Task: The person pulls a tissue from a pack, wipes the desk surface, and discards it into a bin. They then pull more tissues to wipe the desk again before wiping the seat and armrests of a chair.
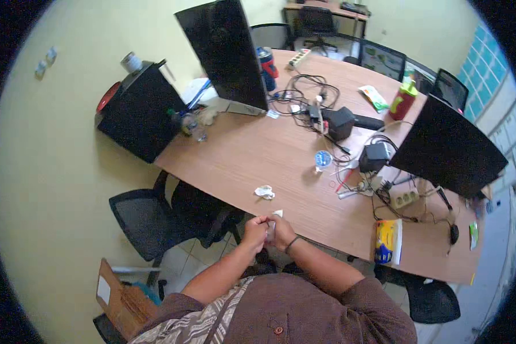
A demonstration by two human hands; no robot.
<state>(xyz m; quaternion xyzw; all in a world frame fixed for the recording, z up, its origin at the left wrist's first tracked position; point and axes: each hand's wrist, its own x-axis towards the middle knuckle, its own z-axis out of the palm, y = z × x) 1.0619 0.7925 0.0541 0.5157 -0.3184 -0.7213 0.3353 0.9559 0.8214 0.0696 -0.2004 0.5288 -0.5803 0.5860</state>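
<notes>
My left hand [255, 233] and my right hand [282, 233] meet close together in front of my body, by the near edge of the table. Both have their fingers closed around a small, pale greyish thing [270, 231]; I cannot tell what it is. A bit of white, like tissue or paper [278, 213], shows just beyond the right fingers. Past the hands, a crumpled white tissue [264, 192] lies on the wooden table [223, 166]. A dark band circles my right wrist.
A lidded plastic cup [323, 160] stands mid-table near tangled cables [304, 94]. Monitors rise at left [223, 54] and right [448, 146]. A yellow-blue packet [388, 241] sits at the right edge, a power strip [405, 198] behind it. One mesh chair [140, 221] is left of me.
</notes>
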